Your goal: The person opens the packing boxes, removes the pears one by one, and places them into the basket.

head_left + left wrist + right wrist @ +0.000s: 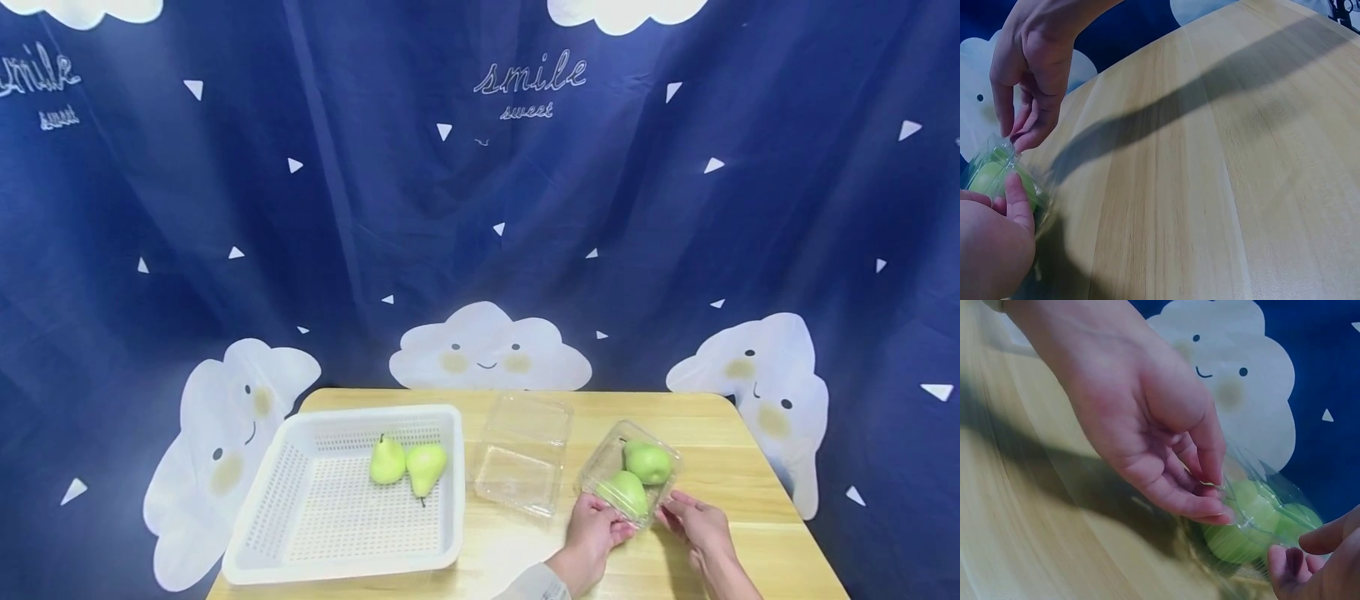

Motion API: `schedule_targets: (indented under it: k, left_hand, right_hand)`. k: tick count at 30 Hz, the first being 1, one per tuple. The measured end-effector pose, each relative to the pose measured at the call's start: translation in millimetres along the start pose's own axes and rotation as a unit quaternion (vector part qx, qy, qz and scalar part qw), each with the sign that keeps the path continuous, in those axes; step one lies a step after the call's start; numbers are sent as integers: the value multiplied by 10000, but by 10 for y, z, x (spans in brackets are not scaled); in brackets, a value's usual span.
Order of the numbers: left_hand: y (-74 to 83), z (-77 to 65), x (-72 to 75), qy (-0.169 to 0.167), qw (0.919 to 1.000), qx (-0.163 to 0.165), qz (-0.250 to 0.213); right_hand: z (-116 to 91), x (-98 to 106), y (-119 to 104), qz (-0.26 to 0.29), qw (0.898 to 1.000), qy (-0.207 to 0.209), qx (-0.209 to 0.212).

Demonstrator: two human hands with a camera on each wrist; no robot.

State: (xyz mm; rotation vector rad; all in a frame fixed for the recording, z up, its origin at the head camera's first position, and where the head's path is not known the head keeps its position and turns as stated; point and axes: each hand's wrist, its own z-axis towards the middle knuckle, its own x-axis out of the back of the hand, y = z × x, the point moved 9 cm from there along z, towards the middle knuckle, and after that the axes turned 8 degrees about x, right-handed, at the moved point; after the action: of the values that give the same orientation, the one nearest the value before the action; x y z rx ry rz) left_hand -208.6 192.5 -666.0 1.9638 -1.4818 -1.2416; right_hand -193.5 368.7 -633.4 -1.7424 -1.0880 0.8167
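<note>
A clear plastic clamshell box with a closed lid stands on the right half of the table. Two green fruits, apparently pears, show through its plastic. My left hand pinches the near left edge of the box. At the near right corner, my right hand pinches the rim between thumb and fingers. The right wrist view has the left hand coming from the upper left and the right hand at the lower right, both fingertips at the film-like rim.
A white perforated basket stands at left with two yellow-green pears in its right part. Between basket and hands, a second clear clamshell box lies opened out on the wooden table. A blue curtain hangs behind.
</note>
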Motion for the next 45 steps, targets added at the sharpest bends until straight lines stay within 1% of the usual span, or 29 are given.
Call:
schedule_targets:
  k: [6, 11, 16, 22, 28, 35, 41, 43, 45]
  left_hand:
    - [10, 24, 2, -27, 10000, -20, -8]
    - [0, 48, 13, -80, 10000, -12, -9]
    - [-10, 71, 30, -152, 9998, 41, -112]
    - [-19, 80, 58, -246, 9995, 103, -154]
    - [-23, 77, 62, -293, 9994, 155, -134]
    - [14, 78, 61, -279, 9995, -57, -103]
    - [-2, 134, 75, -219, 9997, -27, -130]
    - [-8, 135, 77, -193, 9997, 11, -137]
    - [-8, 121, 77, -173, 9998, 24, -111]
  right_hand:
    - [-24, -35, 24, 80, 9999, -110, -4]
    - [-31, -47, 66, 86, 9999, -116, -29]
    - [-46, -64, 110, 100, 9998, -166, -57]
    - [-53, -81, 110, 106, 9997, -219, -74]
    - [-21, -93, 94, -116, 9996, -252, -56]
    - [14, -141, 77, -286, 9993, -242, 88]
    - [-8, -185, 58, -391, 9986, -302, 198]
    - [-21, -195, 54, -498, 9977, -376, 249]
    - [-38, -192, 51, -574, 9974, -353, 266]
